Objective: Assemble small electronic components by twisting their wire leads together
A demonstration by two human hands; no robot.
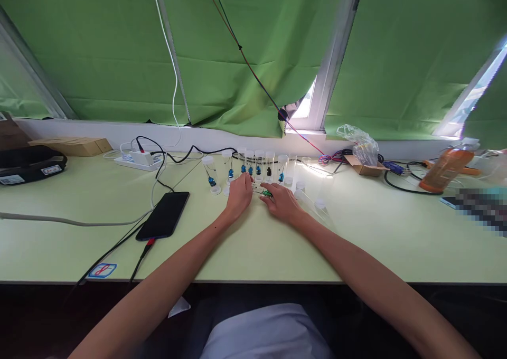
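Note:
My left hand (240, 194) is closed, with its fingertips pinched near the front of a row of clear tubes. Whatever it holds is too small and hidden to make out. Opposite it, my right hand (282, 201) has its thumb and fingers around a small green piece (266, 193) with thin wire-like parts beside it. Just behind the hands stand several clear tubes (208, 162) with small blue parts (212, 181) inside. One tube holds a black part (269, 172). Beside my right forearm a clear tube with a white cap (320, 204) lies on the table.
A black phone (163, 216) with a plugged-in cable lies left on the table (368, 237). Behind it are a white power strip (138, 160) and loose cords. A small carton (365, 166) with a plastic bag and an orange bottle (447, 169) stand on the right.

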